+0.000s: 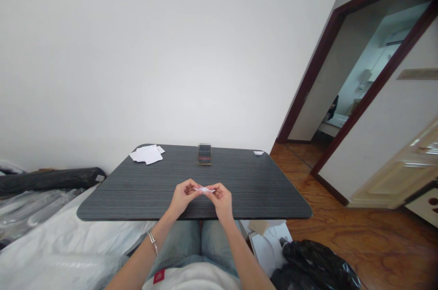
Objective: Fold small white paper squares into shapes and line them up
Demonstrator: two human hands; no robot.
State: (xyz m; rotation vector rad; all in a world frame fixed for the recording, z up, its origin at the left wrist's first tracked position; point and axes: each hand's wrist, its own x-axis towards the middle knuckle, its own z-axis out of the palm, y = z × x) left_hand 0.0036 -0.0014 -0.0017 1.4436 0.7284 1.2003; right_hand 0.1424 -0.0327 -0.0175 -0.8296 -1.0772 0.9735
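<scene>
A small piece of folded white paper is pinched between my two hands, just above the near part of the dark table. My left hand grips its left end with thumb and fingers. On the other end, my right hand closes in the same way. The fingers hide part of the folds. At the table's far right corner lies a small folded paper boat. Several loose white paper sheets are piled at the far left corner.
A phone stands at the middle of the table's back edge, by the white wall. Below the table on the right are white boxes and a black plastic bag. Plastic-wrapped bedding lies at left.
</scene>
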